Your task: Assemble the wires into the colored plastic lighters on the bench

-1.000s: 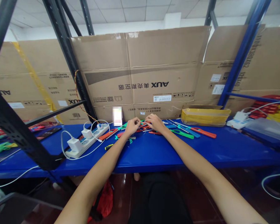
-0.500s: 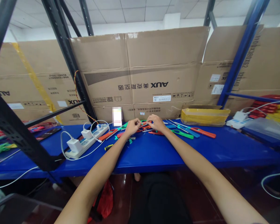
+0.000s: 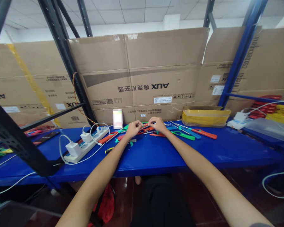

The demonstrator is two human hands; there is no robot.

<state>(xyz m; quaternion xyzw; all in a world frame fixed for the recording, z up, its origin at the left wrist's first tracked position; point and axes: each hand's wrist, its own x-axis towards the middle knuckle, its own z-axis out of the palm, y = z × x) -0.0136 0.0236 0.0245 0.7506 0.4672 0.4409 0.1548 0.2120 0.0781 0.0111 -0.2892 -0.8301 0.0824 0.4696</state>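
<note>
The left hand (image 3: 134, 129) and right hand (image 3: 157, 124) curl narrowly over red plastic pieces (image 3: 147, 128), any grip too small to tell; the yellow-wrapped cardboard box (image 3: 205, 118) at right hides its contents.

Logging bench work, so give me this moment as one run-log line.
left hand: over orange-handled tool | right hand: over same tool | surface: blue bench | nearby: power strip

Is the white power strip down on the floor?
No, the white power strip lies on top of the blue table.
</note>
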